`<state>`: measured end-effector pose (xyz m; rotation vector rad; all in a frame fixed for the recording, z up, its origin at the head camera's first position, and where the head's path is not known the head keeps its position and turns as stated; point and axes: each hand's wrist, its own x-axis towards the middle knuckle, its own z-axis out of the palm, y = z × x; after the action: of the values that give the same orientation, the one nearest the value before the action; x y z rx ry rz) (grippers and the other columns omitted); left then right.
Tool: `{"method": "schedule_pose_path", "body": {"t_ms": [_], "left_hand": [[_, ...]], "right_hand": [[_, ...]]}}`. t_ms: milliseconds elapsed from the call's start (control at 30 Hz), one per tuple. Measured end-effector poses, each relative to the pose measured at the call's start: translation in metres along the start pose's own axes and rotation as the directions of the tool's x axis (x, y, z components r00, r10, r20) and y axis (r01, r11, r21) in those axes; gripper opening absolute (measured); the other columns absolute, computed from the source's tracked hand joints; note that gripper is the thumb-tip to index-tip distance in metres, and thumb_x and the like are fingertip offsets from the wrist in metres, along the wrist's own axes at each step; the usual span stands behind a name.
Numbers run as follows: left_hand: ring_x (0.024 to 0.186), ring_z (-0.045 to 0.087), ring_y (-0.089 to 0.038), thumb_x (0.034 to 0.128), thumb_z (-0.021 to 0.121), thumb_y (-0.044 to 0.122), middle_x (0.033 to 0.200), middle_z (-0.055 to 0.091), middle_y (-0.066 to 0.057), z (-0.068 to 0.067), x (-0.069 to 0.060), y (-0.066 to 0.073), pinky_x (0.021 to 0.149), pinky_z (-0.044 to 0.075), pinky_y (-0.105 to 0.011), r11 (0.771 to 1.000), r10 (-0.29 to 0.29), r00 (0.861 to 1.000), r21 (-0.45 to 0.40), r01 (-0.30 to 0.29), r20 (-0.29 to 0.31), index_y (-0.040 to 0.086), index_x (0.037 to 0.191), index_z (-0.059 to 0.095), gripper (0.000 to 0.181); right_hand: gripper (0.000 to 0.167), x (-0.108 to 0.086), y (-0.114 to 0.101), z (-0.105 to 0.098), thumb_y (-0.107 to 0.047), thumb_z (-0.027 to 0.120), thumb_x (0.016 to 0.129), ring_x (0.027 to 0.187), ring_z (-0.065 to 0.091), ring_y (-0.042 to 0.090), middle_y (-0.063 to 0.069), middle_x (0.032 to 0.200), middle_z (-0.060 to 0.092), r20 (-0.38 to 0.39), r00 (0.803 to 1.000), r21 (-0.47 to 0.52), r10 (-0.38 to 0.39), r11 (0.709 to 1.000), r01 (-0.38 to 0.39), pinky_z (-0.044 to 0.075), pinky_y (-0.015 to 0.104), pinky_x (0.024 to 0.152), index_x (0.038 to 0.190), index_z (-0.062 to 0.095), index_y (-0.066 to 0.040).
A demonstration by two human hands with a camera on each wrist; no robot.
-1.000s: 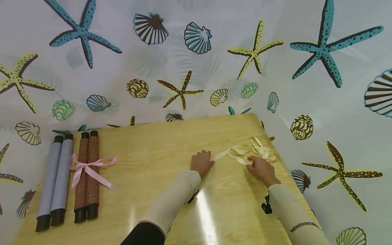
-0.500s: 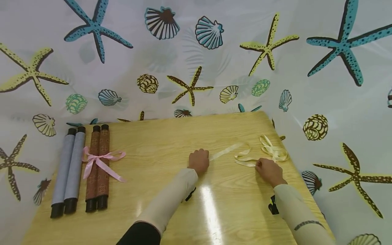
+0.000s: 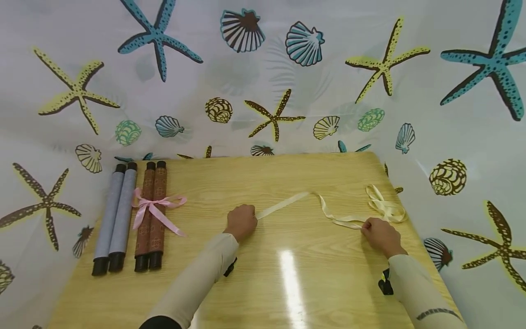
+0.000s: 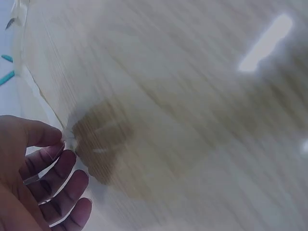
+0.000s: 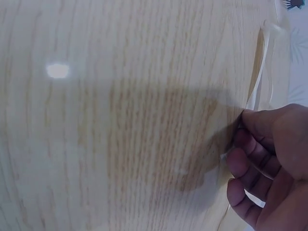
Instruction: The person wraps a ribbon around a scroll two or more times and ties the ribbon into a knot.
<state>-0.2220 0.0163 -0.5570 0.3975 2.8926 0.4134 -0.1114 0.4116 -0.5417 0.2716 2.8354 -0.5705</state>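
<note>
Left hand (image 3: pixel 241 222), right hand (image 3: pixel 384 236): fingers of both pinching cream ribbon (image 3: pixel 283 205) over table (image 3: pixel 341 283). Ribbon likely light, limp, slippery; best pinched flat across width.

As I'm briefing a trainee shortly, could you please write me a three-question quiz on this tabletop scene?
1. How many long, black-capped cylindrical rolls lie on the wood-grain table?
2. True or false: the glossy pink ribbon is tied around the grey rolls.
3. What do the left hand and right hand both pinch?
A) the pink ribbon
B) the flat cream fabric ribbon
C) a grey roll

Key: 1. Four. 2. False; it binds the brown patterned rolls. 3. B.
</note>
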Motion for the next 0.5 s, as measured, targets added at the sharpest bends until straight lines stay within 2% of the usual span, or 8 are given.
{"method": "schedule_pose_path", "body": {"t_ms": [233, 400, 500], "left_hand": [[0.067, 0.064, -0.018, 0.0908, 0.062, 0.010, 0.085, 0.073, -0.005, -0.004, -0.020, -0.040, 0.058, 0.053, -0.038, 0.999, -0.045, 0.998, -0.011, 0.044, -0.033, 0.011, 0.084, 0.069, 0.010], [0.065, 0.064, -0.019, 0.0899, 0.061, 0.009, 0.080, 0.071, -0.005, -0.013, -0.036, -0.071, 0.058, 0.053, -0.040, 0.995, -0.080, 0.995, -0.061, 0.076, -0.060, 0.011, 0.079, 0.066, 0.012], [0.063, 0.060, -0.019, 0.0904, 0.060, 0.010, 0.076, 0.068, -0.004, -0.019, -0.051, -0.089, 0.056, 0.049, -0.038, 0.990, -0.111, 0.992, -0.090, 0.105, -0.059, 0.013, 0.076, 0.062, 0.015]], "right_hand": [[0.027, -0.007, 0.007, -0.005, -0.018, 0.045, 0.100, 0.059, 0.051, 0.017, 0.008, 0.078, 0.065, -0.022, 0.999, -0.002, -0.046, 0.999, 0.046, 0.039, 0.032, 0.051, 0.099, 0.066, -0.001], [0.027, -0.002, 0.002, -0.005, -0.020, 0.049, 0.100, 0.061, 0.054, 0.016, 0.010, 0.083, 0.069, -0.014, 0.998, -0.023, -0.058, 0.998, 0.057, 0.041, 0.032, 0.052, 0.099, 0.068, -0.002], [0.026, 0.005, -0.002, -0.004, -0.021, 0.050, 0.100, 0.063, 0.056, 0.016, 0.012, 0.087, 0.071, -0.003, 0.998, -0.044, -0.066, 0.997, 0.066, 0.043, 0.033, 0.054, 0.098, 0.069, -0.003]]}}
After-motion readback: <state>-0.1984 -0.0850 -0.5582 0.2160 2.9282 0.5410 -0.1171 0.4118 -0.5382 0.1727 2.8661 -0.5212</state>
